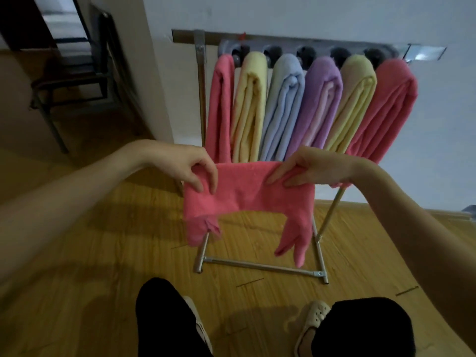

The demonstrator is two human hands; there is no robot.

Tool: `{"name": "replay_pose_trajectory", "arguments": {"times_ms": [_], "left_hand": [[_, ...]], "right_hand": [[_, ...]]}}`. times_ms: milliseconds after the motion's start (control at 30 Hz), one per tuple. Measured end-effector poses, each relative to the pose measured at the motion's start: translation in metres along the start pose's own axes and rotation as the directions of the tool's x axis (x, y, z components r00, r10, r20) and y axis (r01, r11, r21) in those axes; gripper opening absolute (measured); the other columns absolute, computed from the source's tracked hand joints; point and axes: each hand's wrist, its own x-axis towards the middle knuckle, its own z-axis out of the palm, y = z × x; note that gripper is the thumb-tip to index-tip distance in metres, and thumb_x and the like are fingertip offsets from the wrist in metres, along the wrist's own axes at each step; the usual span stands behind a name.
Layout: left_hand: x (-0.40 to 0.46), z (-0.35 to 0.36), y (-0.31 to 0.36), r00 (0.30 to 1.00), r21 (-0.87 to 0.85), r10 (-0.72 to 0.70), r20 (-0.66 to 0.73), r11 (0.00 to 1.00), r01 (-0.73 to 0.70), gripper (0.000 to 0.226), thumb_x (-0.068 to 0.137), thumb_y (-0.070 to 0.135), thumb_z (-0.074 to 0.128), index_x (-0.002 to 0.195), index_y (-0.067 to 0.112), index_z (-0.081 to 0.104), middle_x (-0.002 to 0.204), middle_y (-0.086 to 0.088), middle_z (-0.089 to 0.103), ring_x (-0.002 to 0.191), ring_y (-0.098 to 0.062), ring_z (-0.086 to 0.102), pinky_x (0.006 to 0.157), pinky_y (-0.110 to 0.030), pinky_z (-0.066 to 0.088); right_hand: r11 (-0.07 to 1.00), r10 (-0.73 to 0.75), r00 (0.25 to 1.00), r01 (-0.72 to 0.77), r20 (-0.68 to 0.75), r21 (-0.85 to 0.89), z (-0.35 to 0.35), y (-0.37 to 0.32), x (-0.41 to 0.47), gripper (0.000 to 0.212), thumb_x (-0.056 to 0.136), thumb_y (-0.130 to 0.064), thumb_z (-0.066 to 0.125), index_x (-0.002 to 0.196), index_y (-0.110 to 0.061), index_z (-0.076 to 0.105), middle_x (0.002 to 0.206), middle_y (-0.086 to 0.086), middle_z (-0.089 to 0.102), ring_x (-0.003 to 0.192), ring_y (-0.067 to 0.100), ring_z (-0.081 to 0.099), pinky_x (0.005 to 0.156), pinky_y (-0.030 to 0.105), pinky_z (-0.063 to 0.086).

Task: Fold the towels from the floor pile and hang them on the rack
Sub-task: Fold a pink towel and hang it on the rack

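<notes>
Both hands' fingers (203,185) pinch the pink towel's (247,193) top corners.

A person stands over a metal rack (262,266) on the wooden floor (116,240), holding a pink towel (247,194) stretched between both hands. The left hand (188,166) pinches the towel's left upper edge with curled fingers (206,181); the right hand (309,168) grips the right upper edge. Both lower corners of the towel droop down. Behind it, six folded towels hang side by side on the rack: pink (219,104), yellow (249,104), blue (280,104), purple (316,104), another yellow (353,99) and another pink (386,106). A dark chair (77,73) stands by the wall at the left. Below, black trouser legs and pale slippers (309,323) show.
</notes>
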Motion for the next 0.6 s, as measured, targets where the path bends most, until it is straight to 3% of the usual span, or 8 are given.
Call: {"name": "replay_pose_trajectory", "arguments": {"times_ms": [133, 233, 367, 533, 600], "left_hand": [[-0.008, -0.032, -0.002, 0.968, 0.126, -0.036, -0.250, 0.990, 0.069, 0.023, 0.090, 0.017, 0.062, 0.108, 0.031, 0.068, 0.110, 0.018, 0.057, 0.096, 0.006, 0.052, 0.080, -0.008, 0.043], [-0.015, -0.064, -0.006, 0.915, 0.232, -0.016, -0.403, 0.965, 0.119, 0.026, 0.091, 0.015, 0.059, 0.112, 0.029, 0.066, 0.116, 0.010, 0.059, 0.101, -0.003, 0.053, 0.092, -0.026, 0.042], [-0.024, -0.110, -0.015, 0.856, 0.299, -0.021, -0.516, 0.932, 0.203, 0.031, 0.091, 0.013, 0.059, 0.119, 0.026, 0.064, 0.125, 0.003, 0.058, 0.110, -0.015, 0.053, 0.097, -0.034, 0.041], [-0.026, -0.165, -0.030, 0.809, 0.316, -0.023, -0.588, 0.913, 0.256, 0.040, 0.086, 0.004, 0.063, 0.121, 0.024, 0.062, 0.125, -0.002, 0.059, 0.112, -0.020, 0.054, 0.098, -0.035, 0.043], [-0.020, -0.182, -0.036, 0.775, 0.332, -0.014, -0.631, 0.899, 0.286, 0.042, 0.085, 0.002, 0.063, 0.123, 0.021, 0.061, 0.128, -0.003, 0.059, 0.115, -0.021, 0.054, 0.095, -0.026, 0.040]], "right_hand": [[0.985, -0.064, 0.987, 0.039, -0.148, -0.170, -0.028, -0.020, 0.014, 0.035, 0.089, 0.001, 0.059, 0.114, -0.021, 0.068, 0.106, -0.029, 0.061, 0.094, -0.021, 0.055, 0.083, -0.001, 0.039], [0.960, -0.128, 0.963, 0.059, -0.238, -0.275, -0.053, -0.037, 0.030, 0.036, 0.088, 0.002, 0.057, 0.115, -0.019, 0.068, 0.107, -0.024, 0.060, 0.090, -0.023, 0.054, 0.082, -0.003, 0.037], [0.927, -0.225, 0.908, 0.087, -0.354, -0.366, -0.093, -0.058, 0.060, 0.033, 0.085, 0.005, 0.059, 0.112, -0.011, 0.070, 0.115, -0.003, 0.067, 0.097, 0.000, 0.061, 0.089, 0.005, 0.042], [0.946, -0.190, 0.815, 0.004, -0.547, -0.323, -0.128, -0.085, 0.103, 0.035, 0.083, 0.005, 0.055, 0.109, -0.011, 0.071, 0.094, -0.005, 0.066, 0.053, -0.020, 0.049, 0.061, -0.002, 0.035], [0.960, -0.144, 0.760, -0.047, -0.634, -0.275, -0.134, -0.090, 0.121, 0.038, 0.082, 0.007, 0.052, 0.108, -0.010, 0.072, 0.090, -0.003, 0.065, 0.051, -0.017, 0.049, 0.056, 0.000, 0.034]]}}
